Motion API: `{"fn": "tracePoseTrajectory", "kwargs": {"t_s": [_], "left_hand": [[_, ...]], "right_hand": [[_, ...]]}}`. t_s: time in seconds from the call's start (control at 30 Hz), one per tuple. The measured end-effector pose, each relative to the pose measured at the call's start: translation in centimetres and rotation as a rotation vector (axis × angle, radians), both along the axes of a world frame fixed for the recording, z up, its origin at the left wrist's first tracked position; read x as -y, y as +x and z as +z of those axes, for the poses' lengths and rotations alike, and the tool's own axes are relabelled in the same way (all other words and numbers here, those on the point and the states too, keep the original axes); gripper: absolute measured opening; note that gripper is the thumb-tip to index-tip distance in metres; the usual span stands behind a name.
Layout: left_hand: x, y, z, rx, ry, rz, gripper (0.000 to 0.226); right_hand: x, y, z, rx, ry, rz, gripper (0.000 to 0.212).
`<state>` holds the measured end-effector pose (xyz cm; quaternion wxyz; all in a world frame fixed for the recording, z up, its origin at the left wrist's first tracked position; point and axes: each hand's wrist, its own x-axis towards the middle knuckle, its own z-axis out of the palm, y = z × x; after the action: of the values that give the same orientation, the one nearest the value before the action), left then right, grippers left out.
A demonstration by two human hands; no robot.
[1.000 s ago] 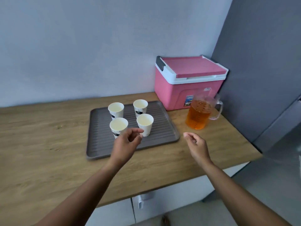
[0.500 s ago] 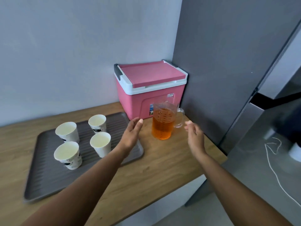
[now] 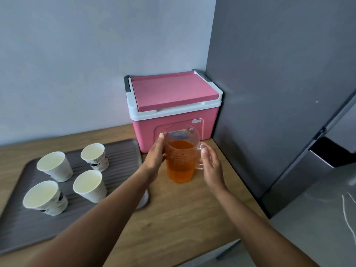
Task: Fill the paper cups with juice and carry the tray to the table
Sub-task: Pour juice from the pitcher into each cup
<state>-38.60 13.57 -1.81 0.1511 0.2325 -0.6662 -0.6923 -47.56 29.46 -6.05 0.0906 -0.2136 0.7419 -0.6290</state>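
Note:
A clear measuring jug about half full of orange juice stands on the wooden counter, in front of a pink cooler. My left hand lies with straight fingers against the jug's left side. My right hand is at the jug's handle on the right, its fingers loosely spread and not curled round the handle. Several white paper cups stand upright and empty on a grey ribbed tray to the left. My left forearm crosses over the tray's right corner.
The pink cooler box with a white rim sits shut against the wall behind the jug. A tall grey fridge bounds the counter on the right. The counter's front edge runs below my arms.
Both hands have reached forward to the jug; the left now touches its side and the right is at its handle. The view has swung right and come closer, shifting the tray left.

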Motion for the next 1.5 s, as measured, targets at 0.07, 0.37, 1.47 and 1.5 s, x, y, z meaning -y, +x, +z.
{"fn": "tracePoseTrajectory", "kwargs": {"t_s": [0.07,0.37,1.47,1.5], "left_hand": [[-0.2,-0.5,-0.3,0.001,0.014,0.027,0.061],[-1.6,-1.1,0.5,-0.005,0.039,0.075,0.041],[2.8,18.0,-1.7,-0.07,-0.403,0.416,0.037],[3.5,19.0,-2.6,-0.039,-0.52,0.495,0.036]], "right_hand": [[-0.1,-0.3,-0.1,-0.002,-0.02,0.024,0.037],[-0.2,-1.3,0.0,-0.022,-0.007,0.138,0.028],[7.3,6.6,9.2,0.242,-0.166,0.103,0.011],[7.6,6.9,9.6,0.254,-0.159,0.108,0.012]]}}
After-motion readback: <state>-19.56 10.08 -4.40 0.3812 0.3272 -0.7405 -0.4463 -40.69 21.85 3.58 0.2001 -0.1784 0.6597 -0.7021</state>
